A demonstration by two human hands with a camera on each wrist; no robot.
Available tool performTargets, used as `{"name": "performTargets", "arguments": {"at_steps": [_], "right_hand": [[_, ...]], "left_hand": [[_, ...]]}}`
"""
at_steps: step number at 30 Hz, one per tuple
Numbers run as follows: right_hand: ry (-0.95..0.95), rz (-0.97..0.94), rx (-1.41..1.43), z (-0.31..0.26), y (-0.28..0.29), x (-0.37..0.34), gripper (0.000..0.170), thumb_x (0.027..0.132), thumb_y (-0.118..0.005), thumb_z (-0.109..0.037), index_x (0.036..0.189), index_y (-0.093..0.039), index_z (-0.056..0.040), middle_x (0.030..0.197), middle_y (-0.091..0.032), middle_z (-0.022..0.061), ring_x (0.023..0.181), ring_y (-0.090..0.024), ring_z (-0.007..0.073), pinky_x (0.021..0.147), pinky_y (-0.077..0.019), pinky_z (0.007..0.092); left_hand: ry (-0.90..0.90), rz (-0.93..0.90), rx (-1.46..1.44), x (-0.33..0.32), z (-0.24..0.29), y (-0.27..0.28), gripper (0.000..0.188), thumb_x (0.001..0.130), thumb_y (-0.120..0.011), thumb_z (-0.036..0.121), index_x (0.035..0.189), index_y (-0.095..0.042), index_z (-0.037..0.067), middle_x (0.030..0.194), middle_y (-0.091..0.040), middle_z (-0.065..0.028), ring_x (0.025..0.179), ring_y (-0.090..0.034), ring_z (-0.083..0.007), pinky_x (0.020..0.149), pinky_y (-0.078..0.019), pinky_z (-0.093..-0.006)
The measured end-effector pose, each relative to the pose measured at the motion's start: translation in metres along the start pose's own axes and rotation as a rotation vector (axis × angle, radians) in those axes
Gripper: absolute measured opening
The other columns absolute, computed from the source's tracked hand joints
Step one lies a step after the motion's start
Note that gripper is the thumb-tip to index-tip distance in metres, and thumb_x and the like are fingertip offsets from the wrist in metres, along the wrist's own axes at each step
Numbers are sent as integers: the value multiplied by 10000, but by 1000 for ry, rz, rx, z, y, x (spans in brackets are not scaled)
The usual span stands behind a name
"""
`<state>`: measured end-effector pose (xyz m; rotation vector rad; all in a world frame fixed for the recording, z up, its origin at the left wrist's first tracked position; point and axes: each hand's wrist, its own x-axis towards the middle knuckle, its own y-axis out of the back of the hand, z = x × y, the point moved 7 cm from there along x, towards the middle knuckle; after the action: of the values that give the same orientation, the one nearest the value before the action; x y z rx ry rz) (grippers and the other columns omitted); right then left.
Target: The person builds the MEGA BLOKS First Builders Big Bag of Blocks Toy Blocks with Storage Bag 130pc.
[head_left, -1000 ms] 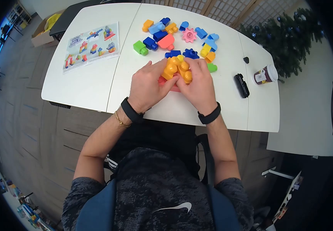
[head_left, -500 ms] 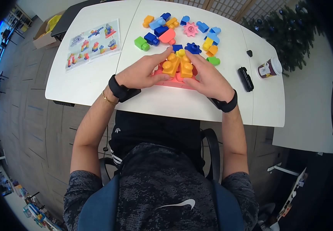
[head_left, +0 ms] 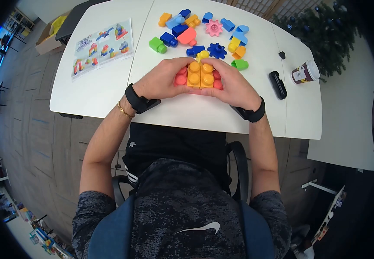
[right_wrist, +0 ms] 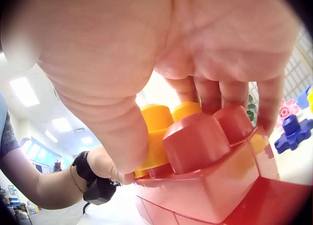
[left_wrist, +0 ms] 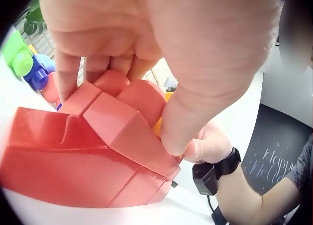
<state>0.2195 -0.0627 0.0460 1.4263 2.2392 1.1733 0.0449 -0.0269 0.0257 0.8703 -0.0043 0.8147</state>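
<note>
Head view shows us a block assembly on the white table, yellow blocks set midway along its red base, with left hand and right hand gripping it from both sides, while only the wrist views show us the base's angled flanks beneath the hands.

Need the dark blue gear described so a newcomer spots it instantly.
On the white table, look just past the red-and-orange stack. In the head view, the dark blue gear lies just below the pink gear and right of a dark blue block. Its toothed rim sets it apart from that block, its colour from the pink gear.
</note>
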Motion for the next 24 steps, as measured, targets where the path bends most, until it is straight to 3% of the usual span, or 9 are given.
{"name": "performTargets", "arguments": {"at_steps": [2,4,13,17,20,22,23,24], "right_hand": [[-10,-17,40,4,-4,0,717,837,-915,-247,1397,-549,10,1308,-650,210,1176,-668,379,1022,-543,413],[-6,-20,33,6,-6,1,713,847,-910,-276,1392,-553,15,1278,-665,221,1153,-677,394,1011,-549,421],[60,68,-140,0,-10,2,670,818,-922,-279,1314,-574,8,1200,-681,222,1111,-680,419,951,-560,443],[6,-1,-143,2,-7,5,698,801,-930,-280,1329,-571,2,1199,-686,231,1123,-677,423,953,-560,445],[147,-11,-141,5,6,9,656,819,-914,-278,1313,-596,12,1230,-697,225,1124,-689,405,966,-562,439],[-8,181,-49,36,39,17,539,859,-879,-285,1243,-662,24,1199,-730,206,1093,-716,372,956,-574,434],[-4,177,-51,49,50,22,539,859,-879,-285,1243,-662,24,1199,-730,206,1093,-716,372,956,-574,434],[-178,282,-169,76,69,25,475,883,-856,-295,1195,-690,21,1165,-745,194,1077,-727,355,943,-579,427]], "left_hand": [[18,-11,-11,1,3,2,737,811,-942,275,1401,-608,-14,1196,-731,-197,1053,-731,-330,957,-579,-384],[29,-49,-30,3,2,2,712,823,-926,323,1352,-623,-46,1189,-727,-248,1078,-722,-405,962,-575,-419],[54,-68,19,11,-4,-1,684,750,-964,279,1287,-668,-23,1076,-761,-200,955,-750,-371,884,-599,-380],[57,-92,44,15,-3,0,683,718,-980,292,1244,-684,-29,1022,-768,-194,912,-758,-362,859,-606,-377],[145,-150,13,12,-9,0,812,697,-999,348,1321,-652,-39,1134,-751,-223,1018,-745,-382,928,-591,-389],[11,-107,73,4,-9,5,969,689,-1006,411,1434,-587,-47,1323,-698,-248,1193,-698,-397,1032,-556,-394],[50,-140,49,0,-9,7,1085,698,-994,466,1522,-511,-50,1480,-618,-251,1337,-628,-391,1114,-513,-417],[50,-137,50,-3,-13,11,1085,698,-994,466,1522,-511,-50,1480,-618,-251,1337,-628,-391,1114,-513,-417]]}}
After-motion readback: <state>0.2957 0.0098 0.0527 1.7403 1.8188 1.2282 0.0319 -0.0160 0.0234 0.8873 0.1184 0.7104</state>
